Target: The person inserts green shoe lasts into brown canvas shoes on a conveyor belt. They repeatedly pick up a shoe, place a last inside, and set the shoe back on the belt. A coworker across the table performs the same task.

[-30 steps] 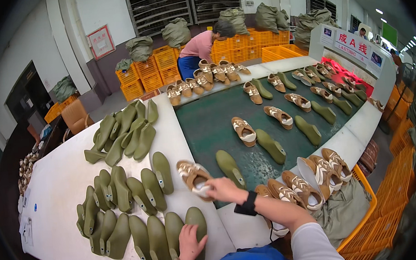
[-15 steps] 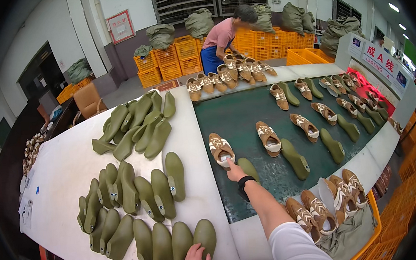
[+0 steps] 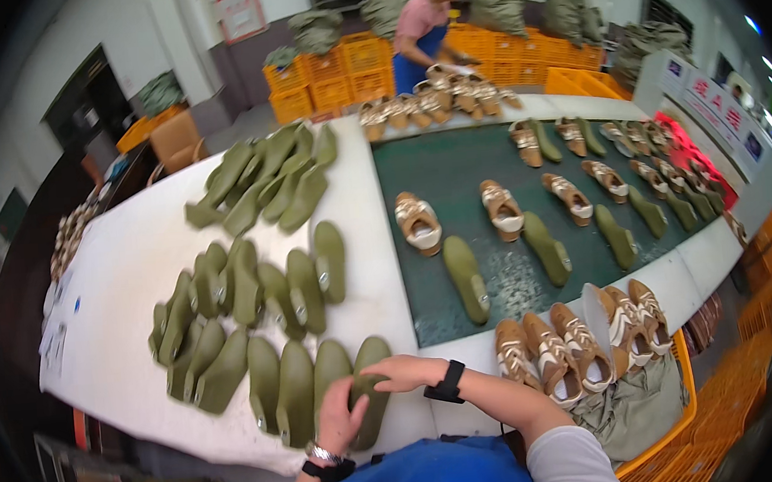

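My left hand lies against the rightmost olive-green shoe last in the near row, its thumb and fingers apart. Reaching in from the right, my right hand has its fingers stretched over the upper part of that same last. Neither hand has lifted it off the white tabletop. More shoe lasts stand close on the left. On the dark green surface to the right, a brown sneaker with white stripes sits behind a single last.
Other lasts are piled farther back. Brown sneakers line the front right edge, beside an orange crate with grey-green cloth. Across the table a person in a blue apron bends over heaped sneakers. Orange crates stack behind.
My right hand has left the nearest sneaker on the green surface and come across to the last by my left hand. The view has shifted, so the table sits higher in it.
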`<action>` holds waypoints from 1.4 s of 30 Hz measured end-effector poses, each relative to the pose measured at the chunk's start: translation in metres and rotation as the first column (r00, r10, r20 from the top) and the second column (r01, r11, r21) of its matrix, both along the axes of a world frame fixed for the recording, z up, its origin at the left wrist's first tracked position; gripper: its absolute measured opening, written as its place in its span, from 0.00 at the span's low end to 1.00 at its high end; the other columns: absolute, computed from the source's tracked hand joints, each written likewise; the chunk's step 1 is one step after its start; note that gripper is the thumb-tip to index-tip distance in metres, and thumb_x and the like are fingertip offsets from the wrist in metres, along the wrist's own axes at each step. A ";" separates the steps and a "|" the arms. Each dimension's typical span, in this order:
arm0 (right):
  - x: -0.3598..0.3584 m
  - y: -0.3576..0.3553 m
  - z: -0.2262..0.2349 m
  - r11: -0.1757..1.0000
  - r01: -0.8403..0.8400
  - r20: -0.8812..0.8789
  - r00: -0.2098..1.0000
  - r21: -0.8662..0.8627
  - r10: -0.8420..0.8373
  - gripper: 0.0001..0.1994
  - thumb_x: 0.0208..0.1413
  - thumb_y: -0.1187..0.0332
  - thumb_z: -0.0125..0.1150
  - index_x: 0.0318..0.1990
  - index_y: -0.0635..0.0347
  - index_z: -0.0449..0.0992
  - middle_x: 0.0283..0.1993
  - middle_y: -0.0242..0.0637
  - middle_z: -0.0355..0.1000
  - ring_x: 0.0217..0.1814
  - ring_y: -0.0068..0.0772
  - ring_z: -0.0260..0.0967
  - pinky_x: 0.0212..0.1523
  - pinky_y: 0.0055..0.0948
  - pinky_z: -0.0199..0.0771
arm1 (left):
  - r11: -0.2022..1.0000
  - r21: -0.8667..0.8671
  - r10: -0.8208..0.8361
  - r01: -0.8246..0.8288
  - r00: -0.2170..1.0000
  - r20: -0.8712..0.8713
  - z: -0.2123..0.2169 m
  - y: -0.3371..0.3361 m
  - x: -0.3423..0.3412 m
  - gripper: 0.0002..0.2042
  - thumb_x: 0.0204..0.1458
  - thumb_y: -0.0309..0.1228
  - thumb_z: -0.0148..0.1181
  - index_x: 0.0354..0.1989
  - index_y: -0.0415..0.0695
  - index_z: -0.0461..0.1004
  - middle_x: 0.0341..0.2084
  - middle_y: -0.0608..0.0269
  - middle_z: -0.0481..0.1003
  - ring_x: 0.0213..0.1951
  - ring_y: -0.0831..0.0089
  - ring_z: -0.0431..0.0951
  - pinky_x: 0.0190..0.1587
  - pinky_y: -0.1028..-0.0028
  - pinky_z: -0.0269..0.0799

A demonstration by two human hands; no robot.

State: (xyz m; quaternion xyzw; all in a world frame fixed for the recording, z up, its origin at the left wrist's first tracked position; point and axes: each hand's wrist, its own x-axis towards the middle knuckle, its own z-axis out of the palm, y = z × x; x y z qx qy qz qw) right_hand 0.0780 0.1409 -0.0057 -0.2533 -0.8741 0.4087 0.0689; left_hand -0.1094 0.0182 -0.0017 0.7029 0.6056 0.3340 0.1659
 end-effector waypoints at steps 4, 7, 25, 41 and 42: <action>-0.016 -0.050 -0.011 0.990 0.139 -0.015 0.990 0.030 -0.138 0.29 0.57 0.55 0.54 0.64 0.55 0.59 0.58 0.53 0.63 0.58 0.54 0.63 0.57 0.41 0.65 | 0.979 0.127 0.180 -0.157 0.963 -0.199 0.013 -0.007 -0.058 0.25 0.46 0.33 0.64 0.52 0.36 0.66 0.47 0.44 0.70 0.50 0.46 0.69 0.54 0.59 0.66; -0.026 -0.065 -0.023 0.982 0.189 -0.038 0.981 -0.024 -0.190 0.31 0.57 0.50 0.54 0.64 0.54 0.59 0.62 0.56 0.57 0.64 0.58 0.54 0.62 0.43 0.59 | 0.973 0.037 0.229 -0.228 0.930 -0.289 0.002 -0.014 -0.080 0.29 0.45 0.34 0.65 0.55 0.36 0.64 0.48 0.43 0.69 0.53 0.46 0.67 0.56 0.58 0.64; -0.006 -0.073 -0.032 0.879 0.473 0.129 0.869 0.065 -0.478 0.37 0.51 0.38 0.54 0.65 0.46 0.60 0.70 0.55 0.47 0.71 0.70 0.35 0.68 0.55 0.42 | 0.777 -0.555 0.278 0.297 0.630 0.726 -0.042 0.023 -0.001 0.38 0.60 0.48 0.48 0.70 0.41 0.39 0.68 0.51 0.47 0.68 0.62 0.48 0.67 0.67 0.47; 0.009 -0.074 -0.033 0.796 0.571 0.027 0.809 0.201 -0.587 0.34 0.49 0.41 0.60 0.58 0.53 0.70 0.64 0.50 0.60 0.70 0.62 0.43 0.65 0.56 0.49 | 0.784 -0.492 0.584 -0.379 0.717 0.379 -0.052 -0.001 -0.167 0.39 0.43 0.24 0.60 0.67 0.41 0.50 0.52 0.51 0.70 0.51 0.66 0.71 0.54 0.71 0.67; 0.009 -0.074 -0.032 0.798 0.569 0.013 0.813 0.199 -0.583 0.34 0.49 0.41 0.60 0.59 0.53 0.69 0.64 0.49 0.60 0.70 0.62 0.44 0.64 0.57 0.49 | 0.802 -0.494 0.563 -0.336 0.701 0.437 -0.052 -0.006 -0.153 0.39 0.43 0.24 0.60 0.67 0.41 0.50 0.53 0.51 0.69 0.52 0.67 0.71 0.54 0.71 0.67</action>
